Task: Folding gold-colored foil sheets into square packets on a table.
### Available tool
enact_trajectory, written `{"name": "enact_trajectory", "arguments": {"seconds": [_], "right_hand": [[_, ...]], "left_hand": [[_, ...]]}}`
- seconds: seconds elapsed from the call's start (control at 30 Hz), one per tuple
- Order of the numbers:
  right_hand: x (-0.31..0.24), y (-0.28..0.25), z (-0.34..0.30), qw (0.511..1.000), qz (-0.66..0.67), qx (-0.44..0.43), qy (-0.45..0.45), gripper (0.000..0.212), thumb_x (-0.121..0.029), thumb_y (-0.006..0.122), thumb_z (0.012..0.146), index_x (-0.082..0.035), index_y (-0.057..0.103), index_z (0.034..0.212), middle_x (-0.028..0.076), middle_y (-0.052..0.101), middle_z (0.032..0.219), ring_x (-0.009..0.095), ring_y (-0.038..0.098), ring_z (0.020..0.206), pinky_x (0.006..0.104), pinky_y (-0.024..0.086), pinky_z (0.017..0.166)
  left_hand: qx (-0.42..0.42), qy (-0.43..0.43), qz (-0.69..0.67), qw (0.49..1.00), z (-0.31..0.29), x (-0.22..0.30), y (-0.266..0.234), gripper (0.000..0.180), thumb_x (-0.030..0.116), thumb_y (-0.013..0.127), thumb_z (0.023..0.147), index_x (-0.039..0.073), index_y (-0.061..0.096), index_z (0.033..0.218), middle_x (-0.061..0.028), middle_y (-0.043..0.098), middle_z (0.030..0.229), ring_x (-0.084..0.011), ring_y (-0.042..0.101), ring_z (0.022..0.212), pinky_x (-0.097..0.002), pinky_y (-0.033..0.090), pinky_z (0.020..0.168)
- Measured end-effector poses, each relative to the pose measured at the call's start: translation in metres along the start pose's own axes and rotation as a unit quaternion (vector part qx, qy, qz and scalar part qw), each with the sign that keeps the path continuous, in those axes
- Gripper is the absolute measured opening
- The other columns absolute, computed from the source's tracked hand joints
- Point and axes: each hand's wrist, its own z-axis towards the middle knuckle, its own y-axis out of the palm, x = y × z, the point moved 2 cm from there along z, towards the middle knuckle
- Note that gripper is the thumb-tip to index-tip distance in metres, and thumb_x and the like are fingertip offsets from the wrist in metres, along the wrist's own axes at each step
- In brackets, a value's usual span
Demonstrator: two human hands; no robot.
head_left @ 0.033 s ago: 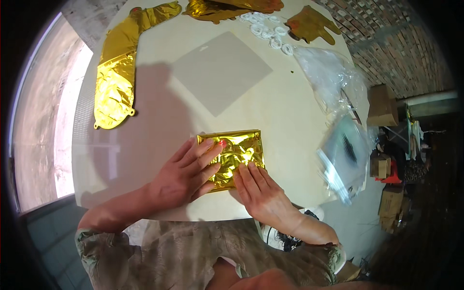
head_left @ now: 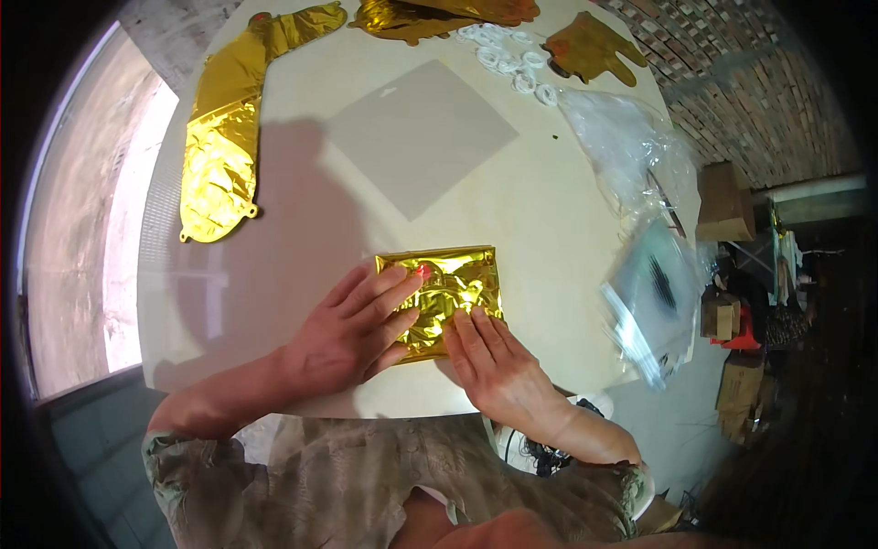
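A folded gold foil balloon (head_left: 448,291), flattened into a rough square, lies on the table close to my body. It has a small red spot near its upper left. My left hand (head_left: 343,329) rests on its left side, fingers spread and lying flat across the foil. On its lower right lie the outstretched fingers of my right hand (head_left: 498,361). Neither hand grips anything. The parts of the foil under my fingers are hidden.
A grey square sheet (head_left: 421,137) lies beyond the foil. A long gold foil balloon (head_left: 219,156) is at left. At the back are gold foil pieces (head_left: 430,18), white rings (head_left: 498,57) and a hand-shaped foil balloon (head_left: 590,50). Clear plastic bags (head_left: 654,293) lie at right.
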Motion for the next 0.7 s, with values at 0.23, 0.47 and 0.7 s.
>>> {"name": "enact_trajectory", "arguments": {"seconds": [0.23,0.47,0.7], "right_hand": [[0.005,0.0,0.001,1.0,-0.011,0.011,-0.018,0.045,-0.016,0.068,0.086,0.006,0.061,0.124,0.022,0.063,0.127,0.038,0.066,0.114,0.0419,0.057,0.095],[0.008,0.003,0.003,0.999,0.025,0.021,0.005,0.039,-0.016,0.071,0.083,0.004,0.064,0.116,0.018,0.065,0.12,0.035,0.067,0.113,0.038,0.058,0.09],[0.013,0.004,0.002,0.998,0.05,0.034,0.023,0.033,-0.016,0.073,0.083,0.001,0.066,0.111,0.013,0.066,0.114,0.03,0.071,0.104,0.0348,0.06,0.081]], "left_hand": [[-0.019,0.011,0.092,0.996,-0.005,0.008,0.006,0.051,0.034,0.072,0.085,-0.002,0.065,0.121,-0.0104,0.06,0.115,-0.0284,0.056,0.107,-0.0428,0.042,0.1],[-0.154,-0.038,0.206,0.966,0.012,0.047,0.0,0.059,0.043,0.066,0.089,-0.004,0.064,0.124,-0.0147,0.061,0.122,-0.0259,0.055,0.115,-0.0469,0.038,0.11],[-0.211,0.098,0.52,0.822,0.026,0.065,0.012,0.037,0.026,0.057,0.084,-0.003,0.071,0.101,-0.0126,0.062,0.097,-0.0285,0.056,0.098,-0.0515,0.041,0.094]]}}
